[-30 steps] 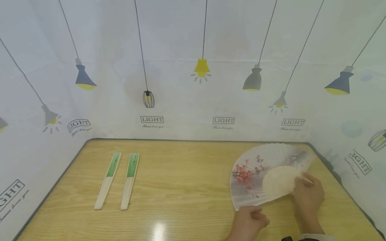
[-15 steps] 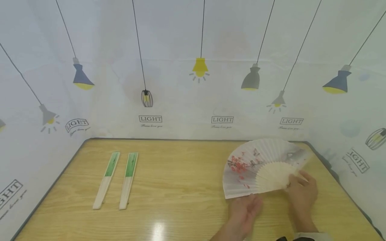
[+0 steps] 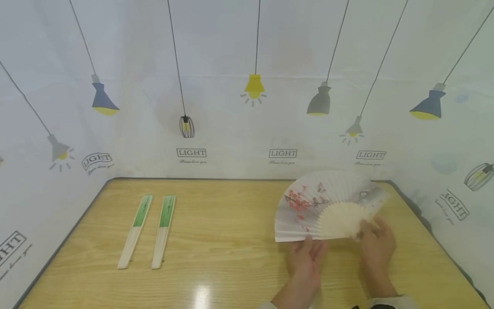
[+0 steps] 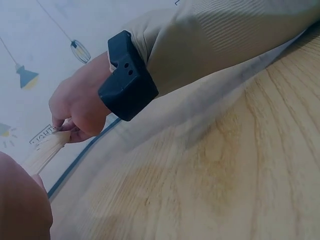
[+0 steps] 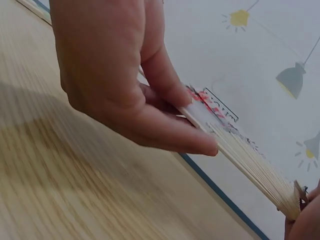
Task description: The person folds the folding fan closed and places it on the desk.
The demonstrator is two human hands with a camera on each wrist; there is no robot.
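Note:
A spread folding fan (image 3: 339,201), white-grey with red blossoms and pale ribs, is held above the right side of the table. My right hand (image 3: 378,244) pinches its pivot end. In the left wrist view, that right hand (image 4: 82,107) wears a black wrist device and grips the gathered ribs. At the fan's lower left edge is my left hand (image 3: 305,264), thumb on top and fingers beneath. The right wrist view has the left hand (image 5: 115,85) pinching the fan's edge (image 5: 240,155), with the right hand (image 5: 307,220) at the pivot.
Two closed folding fans, a left one (image 3: 135,231) and a right one (image 3: 164,231), lie side by side on the left of the wooden table (image 3: 224,240). Each has a green section at its far end. A lamp-printed white backdrop (image 3: 224,107) surrounds the table's back and sides.
The spread fan has moved left and slightly up in the head view, along with both hands. My left hand has turned, and its fingers now reach under the fan's edge.

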